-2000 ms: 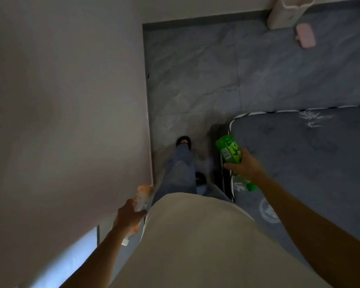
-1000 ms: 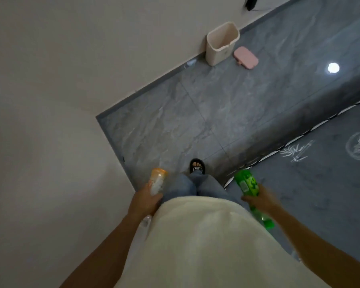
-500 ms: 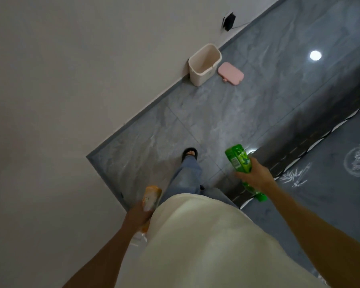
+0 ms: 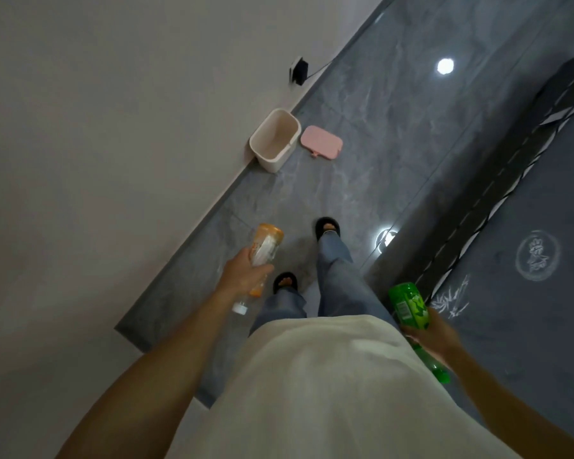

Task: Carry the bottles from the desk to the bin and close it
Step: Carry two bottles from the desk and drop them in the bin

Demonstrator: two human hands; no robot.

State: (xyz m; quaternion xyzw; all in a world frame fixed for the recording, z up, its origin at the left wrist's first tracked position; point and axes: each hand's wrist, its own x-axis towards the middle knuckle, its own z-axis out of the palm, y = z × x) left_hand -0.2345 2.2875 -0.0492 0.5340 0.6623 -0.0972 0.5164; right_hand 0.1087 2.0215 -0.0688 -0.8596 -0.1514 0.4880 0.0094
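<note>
My left hand (image 4: 244,271) is wrapped around an orange-labelled bottle (image 4: 265,246), held bottom-forward with its white cap (image 4: 240,308) pointing back toward my body. My right hand (image 4: 433,336) grips a green bottle (image 4: 408,306) around its middle, its base angled ahead and its green neck (image 4: 439,372) sticking out behind my wrist. Both bottles are off the floor, one on each side of my hips.

Ahead of me the cream bin (image 4: 274,140) stands on the grey marbled tile floor (image 4: 395,137), pushed against the base of the pale wall (image 4: 113,111). It is open, and its inside looks bare as far as I can see. Its pink lid (image 4: 321,142) lies flat on the tiles just beside the bin, on the side away from the wall. A black plug (image 4: 299,70) with a cord sits low on the wall farther along.

My black sandals (image 4: 327,226) and blue jeans (image 4: 335,276) show below my light shirt (image 4: 328,376). A dark grey patterned mat (image 4: 527,293) with a striped border runs along the floor on my right.
</note>
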